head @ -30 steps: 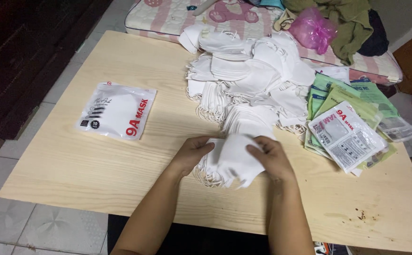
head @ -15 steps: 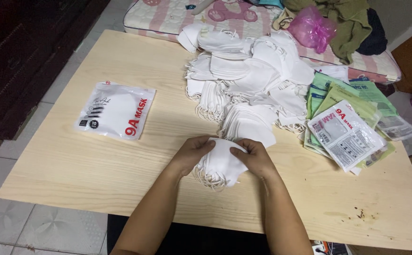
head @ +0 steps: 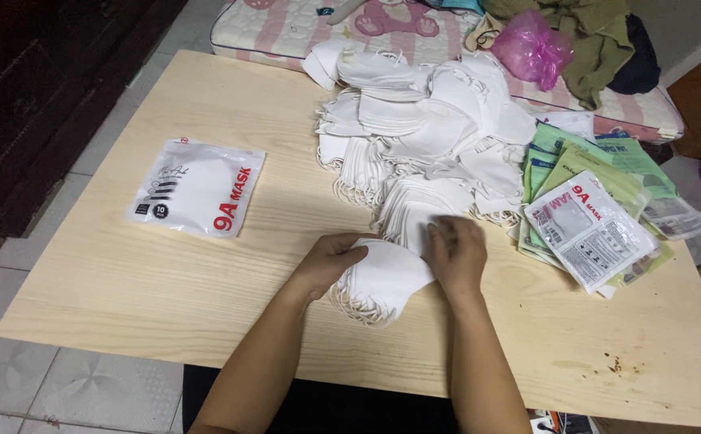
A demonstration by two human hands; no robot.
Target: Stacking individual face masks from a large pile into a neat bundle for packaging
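Since the earlier frame, the right hand (head: 457,255) has slid to the right edge of the small stack of white masks (head: 381,279), fingers curled narrow over it, while the left hand (head: 328,261) grips its left edge. This stack lies between both hands on the wooden table (head: 166,297), long axis running left to right, each hand equally near. Just beyond sits the large mask heap (head: 427,128); green pouches (head: 592,201) lie right, 1 white pouch (head: 198,189) left.

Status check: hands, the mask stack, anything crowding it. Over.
Left hand and right hand both gripping small stack of white masks. Stack flat on table. Big mask pile close behind; packets right.
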